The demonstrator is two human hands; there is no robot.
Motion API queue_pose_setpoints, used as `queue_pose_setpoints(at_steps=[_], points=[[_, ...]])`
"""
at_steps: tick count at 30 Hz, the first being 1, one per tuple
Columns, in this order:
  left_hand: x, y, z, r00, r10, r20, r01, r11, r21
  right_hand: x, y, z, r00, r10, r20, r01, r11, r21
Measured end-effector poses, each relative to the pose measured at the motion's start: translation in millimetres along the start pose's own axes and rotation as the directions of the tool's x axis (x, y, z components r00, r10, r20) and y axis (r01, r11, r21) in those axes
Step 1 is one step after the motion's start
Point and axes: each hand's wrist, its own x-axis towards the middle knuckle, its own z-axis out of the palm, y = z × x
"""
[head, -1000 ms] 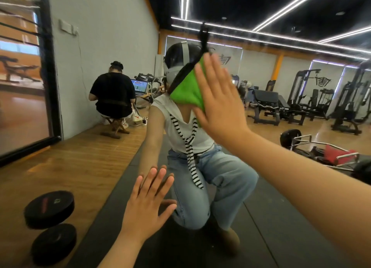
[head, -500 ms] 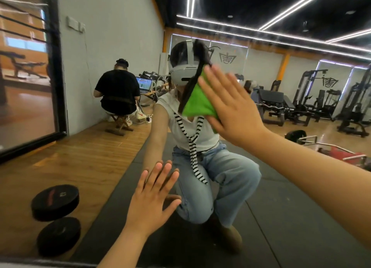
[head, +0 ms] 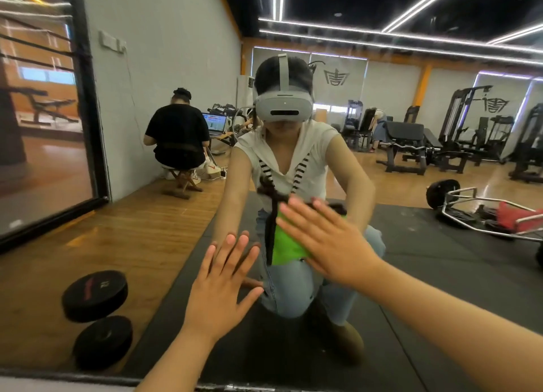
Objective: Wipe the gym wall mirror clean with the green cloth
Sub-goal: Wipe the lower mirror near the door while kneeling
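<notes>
Your right hand (head: 329,242) lies flat, fingers straight, pressing the bright green cloth (head: 286,244) against the large gym wall mirror (head: 440,259), over the lap of your kneeling reflection. Your left hand (head: 220,286) rests open on the glass just to its left, fingers spread. Two round black weight plates (head: 95,294) show reflected at lower left.

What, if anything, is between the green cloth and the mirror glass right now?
Nothing visible. The right hand presses the green cloth flat against the mirror, with no gap showing. The left hand rests flat on the glass beside the cloth, to its left, apart from it.
</notes>
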Motion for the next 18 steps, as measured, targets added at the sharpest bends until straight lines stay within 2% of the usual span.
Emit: queue_pose_setpoints(at_steps=[1,3,6,9,10,14,16,18], points=[[0.1,-1.7,-1.8,1.000,0.011,0.007,-0.011,1.000,0.006,-14.3,-4.7,4.4,0.997,-0.065,0.042,0.066,0.998,-0.025],[0.8,-3.8,-6.6,0.999,0.028,0.019,-0.028,1.000,0.006,-35.2,-5.1,8.6,0.993,-0.089,0.072,0.092,0.994,-0.050],[0.4,-4.1,-12.3,0.999,0.031,0.028,-0.031,1.000,0.002,-39.8,-4.9,6.4,0.999,0.040,0.021,-0.040,0.999,-0.003],[-0.4,-4.5,-13.2,0.999,0.034,0.025,-0.034,0.999,-0.012,-29.8,-33.9,8.3,0.977,0.215,-0.012,-0.212,0.969,0.129],[-0.2,-4.7,-13.0,0.999,0.032,0.023,-0.032,0.999,-0.015,-29.4,-47.3,12.7,0.978,0.209,0.009,-0.208,0.966,0.156],[0.5,-8.9,-12.9,0.998,0.062,0.017,-0.063,0.998,0.015,-54.1,-68.0,31.1,0.996,-0.030,0.087,0.020,0.993,0.118],[-2.8,-16.8,-14.9,0.994,0.103,0.034,-0.104,0.994,0.035,-64.1,-57.2,32.2,0.997,-0.027,0.078,0.019,0.994,0.105],[-6.8,-24.8,-16.6,0.990,0.132,0.053,-0.135,0.989,0.061,-65.9,-49.7,29.7,0.998,0.040,0.047,-0.046,0.991,0.128]])
